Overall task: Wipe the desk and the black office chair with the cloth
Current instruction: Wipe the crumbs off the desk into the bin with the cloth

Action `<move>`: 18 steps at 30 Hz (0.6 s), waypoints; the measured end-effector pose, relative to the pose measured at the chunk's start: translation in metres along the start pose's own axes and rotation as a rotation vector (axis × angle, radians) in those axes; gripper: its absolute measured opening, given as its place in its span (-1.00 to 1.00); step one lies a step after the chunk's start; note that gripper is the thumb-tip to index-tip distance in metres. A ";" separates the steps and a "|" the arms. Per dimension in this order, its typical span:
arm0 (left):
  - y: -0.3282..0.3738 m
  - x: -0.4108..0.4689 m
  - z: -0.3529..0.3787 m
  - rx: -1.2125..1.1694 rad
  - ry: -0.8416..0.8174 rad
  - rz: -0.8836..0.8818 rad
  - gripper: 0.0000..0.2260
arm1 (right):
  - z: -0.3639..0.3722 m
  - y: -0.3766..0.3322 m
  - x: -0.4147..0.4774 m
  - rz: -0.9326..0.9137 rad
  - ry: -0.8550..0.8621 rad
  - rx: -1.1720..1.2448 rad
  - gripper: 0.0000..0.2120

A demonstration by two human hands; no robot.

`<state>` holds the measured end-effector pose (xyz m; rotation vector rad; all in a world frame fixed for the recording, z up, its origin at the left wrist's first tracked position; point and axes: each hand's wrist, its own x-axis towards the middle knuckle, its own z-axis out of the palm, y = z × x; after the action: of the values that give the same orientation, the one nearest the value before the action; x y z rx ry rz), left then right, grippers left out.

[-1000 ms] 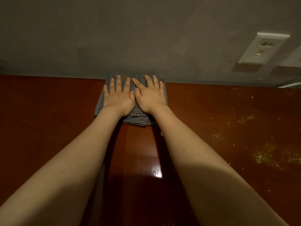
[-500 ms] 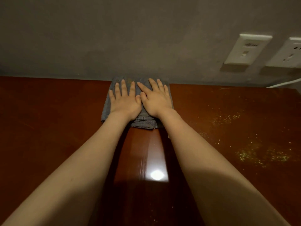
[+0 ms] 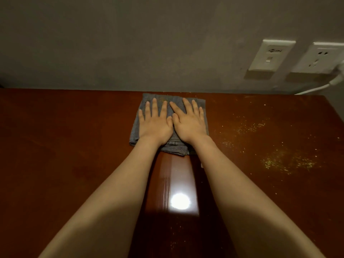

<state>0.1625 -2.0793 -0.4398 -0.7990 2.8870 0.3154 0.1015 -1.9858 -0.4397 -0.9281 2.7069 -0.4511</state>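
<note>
A folded grey cloth [image 3: 174, 148] lies flat on the red-brown wooden desk [image 3: 65, 146], close to its far edge by the wall. My left hand [image 3: 155, 123] presses on the cloth's left half with straight, spread fingers. Beside it, thumbs touching, my right hand [image 3: 189, 122] presses flat on the right half. Yellowish dust or crumbs [image 3: 286, 162] are scattered over the desk to the right of the cloth. The black office chair is out of view.
A grey wall [image 3: 149, 43] rises right behind the desk. Two white wall sockets [image 3: 270, 55] sit at the upper right, and a white plug and cable [image 3: 333, 81] hang from the right one. The desk's right edge [image 3: 335, 112] runs near the frame border.
Both hands and the cloth have slid a little back toward me from the wall. The view has shifted right, showing the second socket and more of the crumbs.
</note>
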 end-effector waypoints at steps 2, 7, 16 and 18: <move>-0.001 -0.009 0.002 -0.010 -0.009 0.012 -0.52 | 0.002 -0.001 -0.011 0.014 0.007 0.007 -0.54; -0.004 -0.038 0.006 -0.021 -0.025 0.040 -0.52 | 0.008 -0.009 -0.042 0.045 0.015 0.004 -0.55; -0.012 -0.096 0.014 -0.025 -0.049 0.073 -0.51 | 0.018 -0.024 -0.104 0.091 0.003 0.001 -0.55; -0.014 -0.108 0.015 -0.031 -0.052 0.081 -0.51 | 0.020 -0.027 -0.117 0.101 -0.001 -0.005 -0.55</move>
<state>0.2629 -2.0343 -0.4373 -0.6687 2.8771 0.3854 0.2125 -1.9366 -0.4329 -0.7881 2.7395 -0.4231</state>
